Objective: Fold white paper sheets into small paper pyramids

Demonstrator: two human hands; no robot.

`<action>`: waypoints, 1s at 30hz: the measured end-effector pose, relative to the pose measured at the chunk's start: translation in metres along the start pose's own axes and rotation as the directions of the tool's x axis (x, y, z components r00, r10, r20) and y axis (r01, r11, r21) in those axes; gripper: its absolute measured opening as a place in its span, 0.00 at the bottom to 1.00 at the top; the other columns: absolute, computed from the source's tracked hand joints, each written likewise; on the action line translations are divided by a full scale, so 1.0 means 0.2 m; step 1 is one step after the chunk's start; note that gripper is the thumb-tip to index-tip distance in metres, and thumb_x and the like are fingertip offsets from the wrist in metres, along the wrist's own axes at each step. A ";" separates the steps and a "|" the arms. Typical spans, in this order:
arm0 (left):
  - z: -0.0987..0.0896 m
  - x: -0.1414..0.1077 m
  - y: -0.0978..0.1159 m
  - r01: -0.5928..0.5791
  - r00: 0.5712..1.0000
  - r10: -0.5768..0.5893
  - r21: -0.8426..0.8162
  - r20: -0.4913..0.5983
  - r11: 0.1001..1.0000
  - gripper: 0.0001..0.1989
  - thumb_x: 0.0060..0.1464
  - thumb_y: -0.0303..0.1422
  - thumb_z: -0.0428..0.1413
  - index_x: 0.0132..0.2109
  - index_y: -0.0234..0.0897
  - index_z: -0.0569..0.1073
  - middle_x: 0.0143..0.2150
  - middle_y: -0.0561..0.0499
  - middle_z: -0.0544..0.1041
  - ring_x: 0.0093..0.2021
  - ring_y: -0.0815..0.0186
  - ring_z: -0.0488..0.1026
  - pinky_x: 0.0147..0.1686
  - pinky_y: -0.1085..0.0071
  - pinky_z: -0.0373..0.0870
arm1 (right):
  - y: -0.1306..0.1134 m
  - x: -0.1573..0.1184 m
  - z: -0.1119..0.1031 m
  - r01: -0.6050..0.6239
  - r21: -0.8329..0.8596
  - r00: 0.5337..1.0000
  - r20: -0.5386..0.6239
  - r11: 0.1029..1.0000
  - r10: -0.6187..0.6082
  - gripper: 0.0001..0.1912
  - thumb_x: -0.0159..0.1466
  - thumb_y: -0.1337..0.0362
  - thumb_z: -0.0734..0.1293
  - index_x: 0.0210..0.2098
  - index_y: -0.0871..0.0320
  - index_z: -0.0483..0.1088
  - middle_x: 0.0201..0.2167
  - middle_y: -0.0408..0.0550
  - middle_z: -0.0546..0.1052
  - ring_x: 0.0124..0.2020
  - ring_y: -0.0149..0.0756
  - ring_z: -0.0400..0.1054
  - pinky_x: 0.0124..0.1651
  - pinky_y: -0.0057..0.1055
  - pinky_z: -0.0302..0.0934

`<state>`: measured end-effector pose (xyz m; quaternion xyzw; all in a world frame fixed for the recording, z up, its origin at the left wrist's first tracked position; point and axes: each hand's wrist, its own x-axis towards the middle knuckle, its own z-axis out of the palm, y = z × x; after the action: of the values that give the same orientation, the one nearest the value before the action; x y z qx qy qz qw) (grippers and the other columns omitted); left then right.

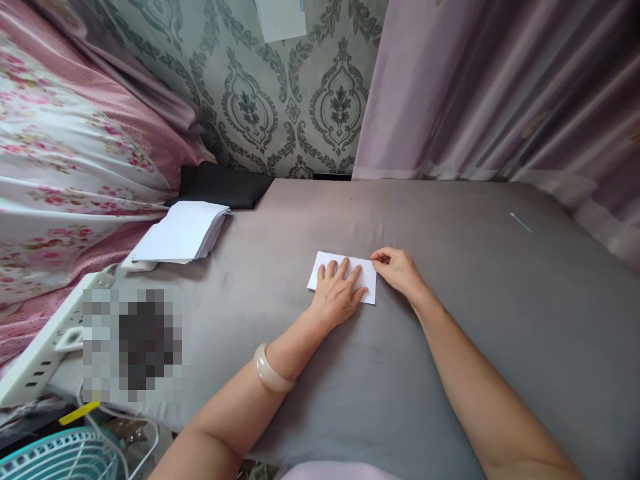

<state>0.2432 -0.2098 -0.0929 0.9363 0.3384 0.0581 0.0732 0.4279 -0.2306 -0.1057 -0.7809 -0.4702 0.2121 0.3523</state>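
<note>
A small white sheet of paper [367, 275], perhaps folded, lies on the grey cloth surface in front of me. My left hand [336, 291] rests flat on it with fingers spread, pressing it down; a pale bangle [270, 371] circles that wrist. At the paper's upper right corner, my right hand [395, 267] pinches the edge between thumb and forefinger, its other fingers curled. How many layers the paper has is hard to make out.
A thick stack of white paper [177, 232] sits at the left, before a black folded item [225, 185]. Nearer are a white power strip [47, 343], a blurred-out patch [147, 340] and a teal fan [60, 457]. A thin stick [521, 222] lies far right.
</note>
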 end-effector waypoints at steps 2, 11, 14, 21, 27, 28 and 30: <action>0.01 0.00 0.00 0.001 1.000 -0.001 -0.016 0.021 1.000 0.28 0.64 0.47 0.41 0.65 0.40 0.59 0.68 0.42 0.57 0.65 0.44 0.54 0.62 0.43 0.51 | 0.00 0.00 0.00 -0.017 -0.051 1.000 -0.001 0.999 0.017 0.09 0.54 0.68 0.65 0.33 0.58 0.75 0.28 0.46 0.78 0.29 0.33 0.70 0.36 0.31 0.62; 0.07 0.00 0.00 0.003 0.999 -0.004 0.013 0.041 1.000 0.30 0.66 0.46 0.34 0.68 0.37 0.54 0.71 0.41 0.52 0.70 0.43 0.45 0.64 0.40 0.46 | -0.09 -0.07 0.02 0.093 -0.233 0.993 -0.049 0.968 -0.108 0.16 0.61 0.71 0.58 0.43 0.62 0.73 0.44 0.59 0.76 0.47 0.44 0.70 0.51 0.41 0.62; 0.09 0.00 0.00 -0.004 0.999 0.001 0.045 0.048 0.999 0.30 0.66 0.42 0.34 0.69 0.31 0.50 0.71 0.40 0.50 0.71 0.44 0.43 0.65 0.41 0.44 | -0.14 -0.14 0.10 0.305 -0.177 0.951 0.011 0.936 -0.308 0.19 0.66 0.67 0.53 0.49 0.63 0.71 0.48 0.59 0.75 0.52 0.42 0.69 0.57 0.40 0.60; 0.07 0.01 -0.01 -0.044 0.989 0.035 0.062 0.147 0.997 0.34 0.63 0.40 0.43 0.70 0.30 0.46 0.72 0.36 0.44 0.71 0.43 0.38 0.65 0.40 0.43 | -0.14 -0.24 0.23 0.369 -0.161 0.914 0.242 0.915 -0.326 0.32 0.70 0.53 0.46 0.67 0.66 0.53 0.68 0.59 0.54 0.70 0.43 0.44 0.70 0.47 0.42; 0.06 -0.01 -0.09 -0.108 0.986 0.102 0.037 0.133 0.993 0.32 0.63 0.37 0.40 0.70 0.27 0.47 0.72 0.37 0.45 0.72 0.49 0.40 0.67 0.47 0.44 | -0.15 -0.25 0.20 0.386 -0.249 0.892 0.346 0.888 -0.291 0.38 0.70 0.48 0.40 0.69 0.69 0.44 0.71 0.55 0.46 0.71 0.39 0.36 0.71 0.42 0.35; 0.06 -0.02 -0.12 -0.118 0.985 0.113 0.032 0.133 0.992 0.31 0.64 0.36 0.38 0.70 0.26 0.47 0.72 0.37 0.45 0.72 0.50 0.41 0.67 0.50 0.45 | -0.16 -0.26 0.20 0.394 -0.267 0.890 0.348 0.879 -0.293 0.38 0.70 0.48 0.39 0.69 0.68 0.44 0.71 0.54 0.46 0.71 0.38 0.36 0.71 0.42 0.35; 0.05 -0.03 -0.18 -0.101 0.988 0.097 0.023 0.121 0.995 0.30 0.65 0.36 0.35 0.69 0.24 0.48 0.72 0.37 0.46 0.71 0.53 0.42 0.68 0.54 0.45 | -0.16 -0.27 0.20 0.410 -0.317 0.891 0.342 0.855 -0.300 0.38 0.70 0.49 0.39 0.69 0.68 0.44 0.71 0.54 0.46 0.71 0.38 0.36 0.71 0.41 0.35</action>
<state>0.2188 -0.1873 -0.1101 0.9548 0.2873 0.0007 0.0767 0.3563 -0.2538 -0.1082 -0.6948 -0.6844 0.1558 0.1570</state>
